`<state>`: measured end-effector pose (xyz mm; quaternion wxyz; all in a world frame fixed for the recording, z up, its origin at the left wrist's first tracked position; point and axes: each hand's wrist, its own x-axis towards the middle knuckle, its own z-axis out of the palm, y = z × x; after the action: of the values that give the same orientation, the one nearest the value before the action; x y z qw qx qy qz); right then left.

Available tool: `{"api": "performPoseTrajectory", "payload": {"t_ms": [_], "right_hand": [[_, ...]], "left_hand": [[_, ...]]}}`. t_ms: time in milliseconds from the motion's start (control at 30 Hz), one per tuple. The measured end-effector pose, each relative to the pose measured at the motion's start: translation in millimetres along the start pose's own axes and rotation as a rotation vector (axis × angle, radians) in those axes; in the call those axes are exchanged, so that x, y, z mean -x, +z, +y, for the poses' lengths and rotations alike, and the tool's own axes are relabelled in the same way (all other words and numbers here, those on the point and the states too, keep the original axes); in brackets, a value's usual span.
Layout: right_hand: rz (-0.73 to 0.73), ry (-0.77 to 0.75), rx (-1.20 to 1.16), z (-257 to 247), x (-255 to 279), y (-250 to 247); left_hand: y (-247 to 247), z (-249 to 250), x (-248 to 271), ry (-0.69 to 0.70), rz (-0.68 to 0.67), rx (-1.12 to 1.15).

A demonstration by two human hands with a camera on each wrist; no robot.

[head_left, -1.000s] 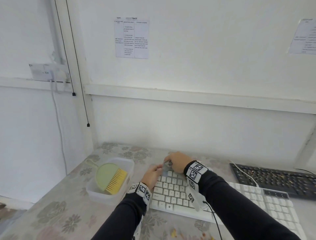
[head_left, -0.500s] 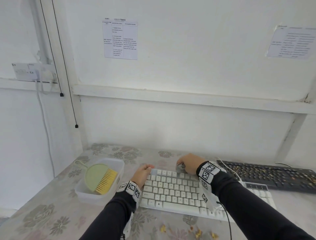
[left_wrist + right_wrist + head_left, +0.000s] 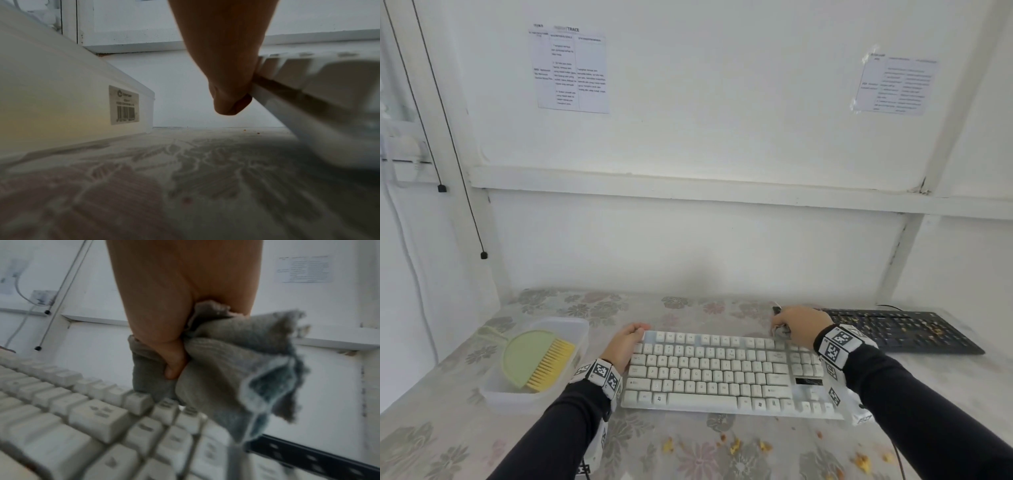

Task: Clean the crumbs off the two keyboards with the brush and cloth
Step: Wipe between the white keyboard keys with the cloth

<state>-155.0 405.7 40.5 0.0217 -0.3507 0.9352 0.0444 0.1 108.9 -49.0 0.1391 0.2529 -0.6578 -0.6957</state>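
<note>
A white keyboard (image 3: 722, 371) lies in front of me on the flowered table. My left hand (image 3: 625, 344) grips its far left corner; in the left wrist view the hand (image 3: 228, 81) pinches the keyboard edge (image 3: 287, 104). My right hand (image 3: 801, 325) holds a bunched grey cloth (image 3: 236, 366) and presses it on the top row of the white keyboard (image 3: 82, 418) toward the right. A black keyboard (image 3: 900, 330) with yellow crumbs on its keys lies at the back right. A green brush (image 3: 536, 359) with yellow bristles lies in a clear plastic tub (image 3: 571, 325) at the left.
Yellow crumbs (image 3: 736, 445) are scattered on the table in front of the white keyboard, more at the right (image 3: 864, 460). The tub's side (image 3: 61, 105) stands close to my left hand. A white wall rises right behind the table. Cables hang at the left.
My right hand has slid the cloth rightward along the white keyboard's top row, from near the left end to the right part. The left hand stays on the left corner.
</note>
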Motion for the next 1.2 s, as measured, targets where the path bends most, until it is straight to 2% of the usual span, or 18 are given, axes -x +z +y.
{"api": "performPoseTrajectory", "payload": {"t_ms": [233,433,633,733,800,867,967,1033,1200], "right_hand": [[0.046,0.081,0.012,43.0,18.5,7.4],[0.013,0.185,0.032,74.7,34.9,12.7],[0.036,0.374,-0.029,97.5,50.0,19.6],[0.129,0.468,-0.022,94.6,57.1,16.0],[0.227,0.41,-0.136,88.5,54.9,16.7],[0.263,0.297,-0.334,75.0,52.2,19.0],[0.135,0.248,-0.399,50.7,54.1,28.2],[0.095,0.322,-0.391,47.8,58.6,37.6],[0.146,0.577,-0.377,65.6,80.9,41.4]], "left_hand": [[3.8,3.5,3.0,-0.015,0.016,0.047],[4.1,5.4,5.9,-0.022,0.016,0.052],[6.5,6.5,7.6,-0.019,0.02,0.059],[6.1,7.2,7.9,-0.028,0.025,0.062],[5.5,7.0,7.0,-0.04,0.026,0.061],[6.0,6.7,6.0,-0.049,0.022,0.066],[7.1,5.8,6.1,-0.044,0.027,0.07],[7.4,5.1,5.5,-0.038,0.033,0.066],[6.1,2.9,3.1,-0.04,0.034,0.062]]}}
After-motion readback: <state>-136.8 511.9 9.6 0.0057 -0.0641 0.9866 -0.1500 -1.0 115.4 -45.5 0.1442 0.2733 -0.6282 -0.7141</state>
